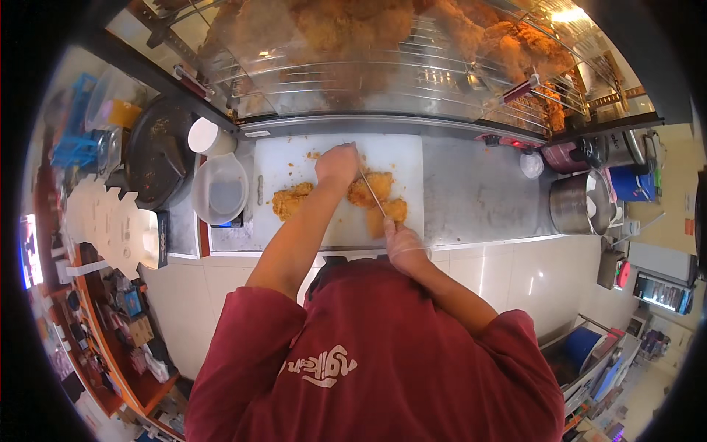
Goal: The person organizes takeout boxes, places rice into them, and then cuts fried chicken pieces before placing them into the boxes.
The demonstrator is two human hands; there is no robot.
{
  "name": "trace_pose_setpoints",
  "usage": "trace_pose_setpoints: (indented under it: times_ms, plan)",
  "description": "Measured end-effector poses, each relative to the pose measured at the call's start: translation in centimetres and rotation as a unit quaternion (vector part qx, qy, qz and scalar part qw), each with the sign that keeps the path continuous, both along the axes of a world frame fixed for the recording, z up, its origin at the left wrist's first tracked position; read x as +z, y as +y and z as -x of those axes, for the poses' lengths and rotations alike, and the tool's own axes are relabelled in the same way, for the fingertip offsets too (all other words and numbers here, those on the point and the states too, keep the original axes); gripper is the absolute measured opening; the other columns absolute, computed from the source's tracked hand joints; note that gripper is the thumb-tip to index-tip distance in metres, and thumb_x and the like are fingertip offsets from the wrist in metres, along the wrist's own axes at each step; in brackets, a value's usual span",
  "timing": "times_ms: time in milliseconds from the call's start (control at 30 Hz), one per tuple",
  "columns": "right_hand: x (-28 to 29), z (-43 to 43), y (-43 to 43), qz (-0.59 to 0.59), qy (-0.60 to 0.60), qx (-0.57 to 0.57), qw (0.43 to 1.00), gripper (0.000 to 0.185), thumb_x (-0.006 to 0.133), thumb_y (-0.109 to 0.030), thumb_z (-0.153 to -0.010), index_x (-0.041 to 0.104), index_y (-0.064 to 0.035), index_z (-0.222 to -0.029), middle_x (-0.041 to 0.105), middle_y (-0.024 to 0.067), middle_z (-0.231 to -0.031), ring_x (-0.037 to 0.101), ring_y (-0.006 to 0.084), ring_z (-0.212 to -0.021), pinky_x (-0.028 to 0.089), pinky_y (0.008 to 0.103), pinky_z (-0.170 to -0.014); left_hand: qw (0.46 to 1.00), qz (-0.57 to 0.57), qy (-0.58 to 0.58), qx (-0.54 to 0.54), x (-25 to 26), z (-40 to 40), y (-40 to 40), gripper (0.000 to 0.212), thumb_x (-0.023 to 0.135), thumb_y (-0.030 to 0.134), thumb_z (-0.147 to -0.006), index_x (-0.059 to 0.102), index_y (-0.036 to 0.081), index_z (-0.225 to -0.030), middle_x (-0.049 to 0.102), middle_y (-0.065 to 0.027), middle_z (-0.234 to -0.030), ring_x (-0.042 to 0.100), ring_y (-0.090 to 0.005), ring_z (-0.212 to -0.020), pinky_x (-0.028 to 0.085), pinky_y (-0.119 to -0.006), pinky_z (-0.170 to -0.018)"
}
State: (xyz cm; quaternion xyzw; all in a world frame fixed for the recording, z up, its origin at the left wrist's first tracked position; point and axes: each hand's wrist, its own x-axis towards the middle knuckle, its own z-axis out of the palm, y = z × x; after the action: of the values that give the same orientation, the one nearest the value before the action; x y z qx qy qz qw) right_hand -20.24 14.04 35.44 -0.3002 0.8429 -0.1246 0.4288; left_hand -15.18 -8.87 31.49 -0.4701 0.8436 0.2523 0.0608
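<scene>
My left hand (338, 163), bare, is closed around the far end of a long thin knife (373, 193). The narrow blade slants across a piece of breaded fried chicken (363, 190) towards my body. At its near end, my right hand (406, 250) wears a clear plastic glove. Its fingertips meet the blade and another fried chicken piece (396, 210); whether they grip either one, I cannot tell. Left of my left forearm lies a further fried chicken piece (290, 200), partly covered by the arm. All rest on a white cutting board (331, 235) scattered with crumbs.
A heated glass display cabinet (386, 124) with fried chicken on wire racks borders the far side. Left of the board stand a translucent plastic bowl (221, 190), a white tub (205, 137) and a large black pan (157, 157). A steel pot (574, 204) stands at the counter's right end.
</scene>
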Motion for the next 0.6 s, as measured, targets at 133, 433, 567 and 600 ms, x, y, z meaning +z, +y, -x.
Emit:
trace_pose_setpoints:
  times_ms: [133,433,567,600]
  plan:
    - [0.8,0.3,-0.2,0.012,-0.021,0.004,1.0,0.069,0.021,-0.051,-0.104,0.062,0.0033,-0.114,0.062,0.0339,-0.111,0.056,0.0499,-0.109,0.042,0.0526,-0.098,0.999,0.017,0.013,-0.023,0.3,-0.5,-0.7,0.043,0.036,0.032,-0.103,0.069,0.004,-0.102,0.071,-0.0198,-0.1,0.067,-0.039,-0.095,0.053,-0.05,-0.084]
    - [3.8,1.7,1.5,0.042,0.025,0.094,0.994,0.056,0.023,-0.04,-0.105,0.053,0.0062,-0.115,0.062,0.0306,-0.106,0.058,0.05,-0.101,0.043,0.0537,-0.095,0.999,0.014,0.046,-0.006,1.5,1.0,0.3,0.049,0.034,0.036,-0.103,0.069,0.004,-0.094,0.071,-0.0216,-0.095,0.067,-0.0406,-0.092,0.054,-0.051,-0.081]
    - [0.4,2.0,2.5,0.056,0.068,0.2,0.976,0.05,0.022,-0.036,-0.107,0.047,0.0052,-0.122,0.063,0.0282,-0.103,0.059,0.0488,-0.099,0.045,0.0534,-0.094,1.0,0.001,0.013,-0.007,0.0,0.9,1.1,0.047,0.034,0.034,-0.103,0.07,0.004,-0.097,0.071,-0.0203,-0.099,0.067,-0.0395,-0.094,0.053,-0.051,-0.083]
    - [-0.1,2.0,2.4,0.043,0.055,0.183,0.981,0.05,0.022,-0.036,-0.107,0.047,0.0048,-0.123,0.063,0.0282,-0.103,0.059,0.0489,-0.099,0.045,0.0534,-0.094,1.0,-0.009,0.004,-0.011,0.3,1.0,1.0,0.046,0.034,0.032,-0.103,0.07,0.004,-0.098,0.071,-0.0194,-0.102,0.067,-0.0387,-0.096,0.053,-0.051,-0.085]
